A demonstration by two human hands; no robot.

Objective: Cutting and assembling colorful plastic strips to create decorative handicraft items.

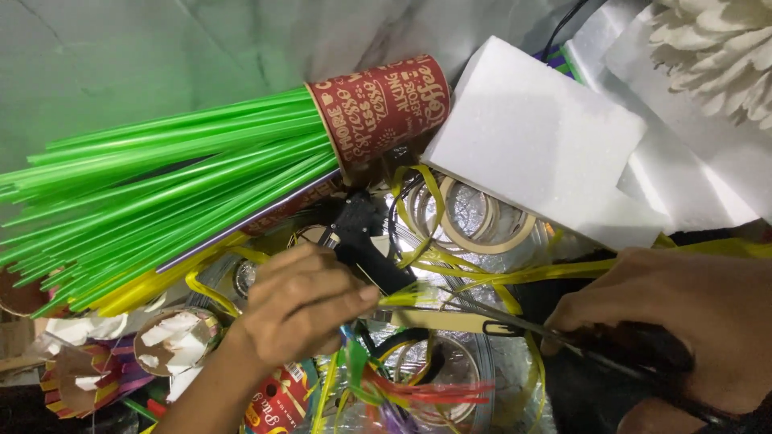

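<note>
Pinching 1 thin yellow strip [402, 298] between thumb and fingertips, our left hand [301, 301] holds it taut over the cluttered desk [121, 56]. Our right hand [683, 321] is closed around the dark handles of 1 pair of scissors [515, 325], whose blades lie against the yellow ribbon just right of the left fingertips. More yellow ribbon loops loosely [515, 277] between the 2 hands.

Above the left hand we count 1 red paper cup [379, 108] lying on its side, with a thick bundle of green straws [161, 193] fanning out toward the left; the straws are too many to count. Just right of the cup sits 1 white foam block [539, 137]. Below it we see 1 roll of pale tape [482, 221] on a clear lid. At lower left 1 small cup with torn white paper [177, 337] stands near our left wrist.
</note>
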